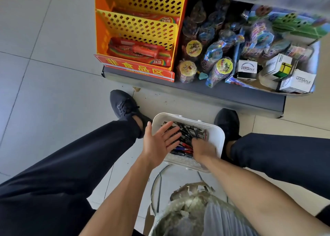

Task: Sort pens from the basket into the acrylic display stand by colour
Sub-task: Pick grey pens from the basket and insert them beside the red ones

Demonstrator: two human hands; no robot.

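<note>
- Mostly the pens (185, 132) lie flat in the white basket (217, 137), long axes crossing at mixed angles.
- Left hand (160, 141) hovers flat over them, fingers spread straight.
- Right hand (202, 149) digs into the pile, fingertips hidden; whether it grips a pen is unclear.
- Basket sits between black shoes (125, 105) on grey tiled floor (44, 75), before a toy shelf (223, 94).

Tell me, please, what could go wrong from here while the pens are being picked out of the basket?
The right hand is buried among the pens, so it may grab several mixed colours at once; most look black, with a few red and blue. The white basket sits on the floor between the shoes, so a foot shift could tip it. The left hand hovers flat and does not steady it. No display stand is in view.
</note>
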